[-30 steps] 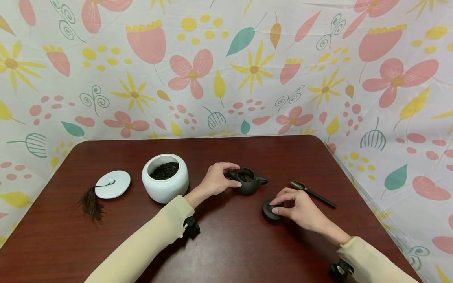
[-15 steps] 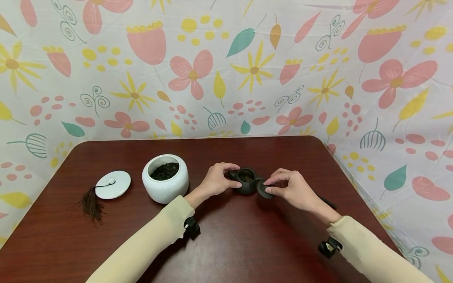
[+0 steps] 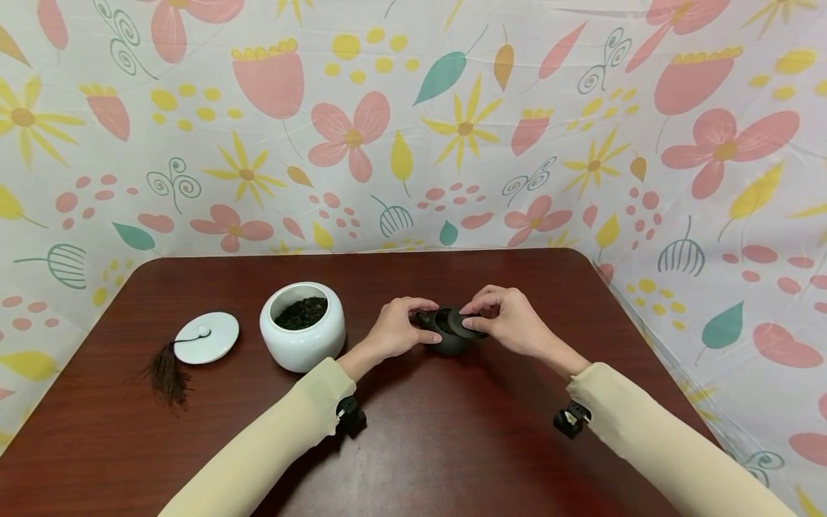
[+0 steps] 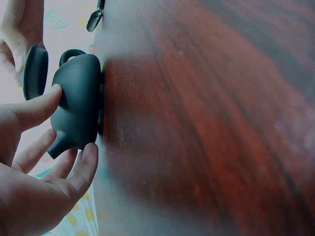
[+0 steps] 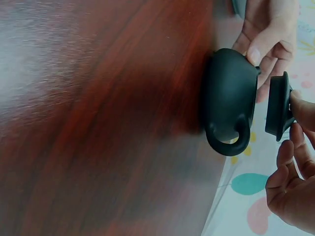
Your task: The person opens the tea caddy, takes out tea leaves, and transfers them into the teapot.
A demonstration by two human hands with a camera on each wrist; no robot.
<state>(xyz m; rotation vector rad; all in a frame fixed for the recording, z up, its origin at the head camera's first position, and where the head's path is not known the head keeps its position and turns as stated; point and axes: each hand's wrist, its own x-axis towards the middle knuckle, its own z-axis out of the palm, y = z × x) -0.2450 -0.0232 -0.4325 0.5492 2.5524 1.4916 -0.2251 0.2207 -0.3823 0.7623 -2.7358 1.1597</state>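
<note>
A small dark teapot (image 3: 449, 347) stands upright on the table. My left hand (image 3: 393, 332) holds it at the spout side, thumb on the front and fingers reaching behind. In the left wrist view the spout (image 4: 60, 143) shows between those fingers. Pinched by its knob, the round dark lid (image 5: 278, 105) hangs from my right hand (image 3: 513, 323), tilted over the handle side of the pot. A gap between lid and pot rim shows in the right wrist view. Part of the pot's opening, with something dark inside, is visible from the head.
To the left stands a white jar (image 3: 301, 345) of dark dried leaves. Beyond it lies a white lid (image 3: 209, 341) with a brown tassel (image 3: 169, 375). A dark scoop (image 4: 94, 20) lies past the teapot; my right arm hides it in the head view.
My right hand has carried the teapot lid left and away from me, from near the table's right part to over the pot. The left hand and teapot have stayed put.
</note>
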